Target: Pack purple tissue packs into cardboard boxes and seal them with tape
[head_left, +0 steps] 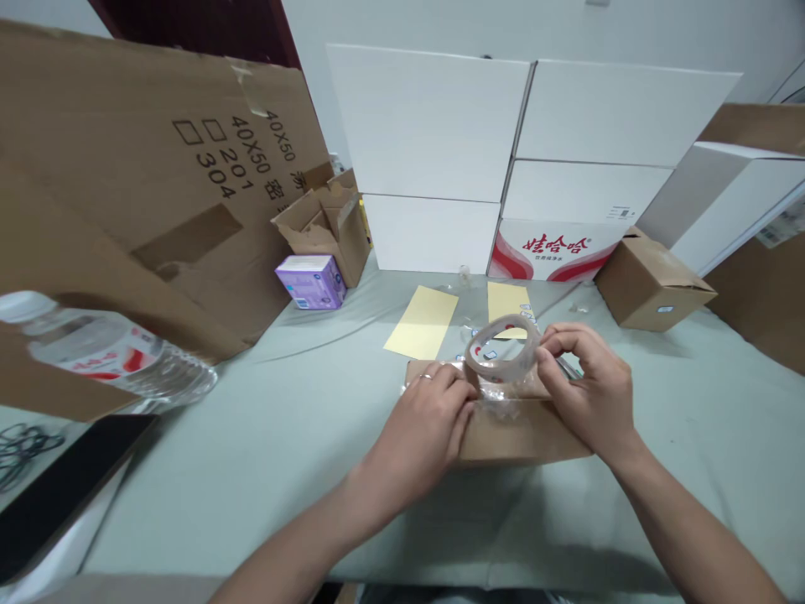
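Note:
My right hand [588,386] grips a roll of clear packing tape [503,347], held up over a flat cardboard box [521,440]. A crumpled strip of the clear tape [500,396] runs from the roll down onto the box top. My left hand [423,428] rests on the box's left end, its curled fingers pressing near the strip. A ring shows on one finger. Behind the roll lie two yellow paper sheets [421,322], the farther one [508,304] partly hidden by the roll.
A water bottle [106,348] and a large cardboard sheet [138,184] lie left, near a black tablet or phone [63,495] and dark cords [22,449]. A purple box [311,282], small cardboard boxes [654,283] and stacked white cartons [534,159] stand behind the grey-green tablecloth [251,478].

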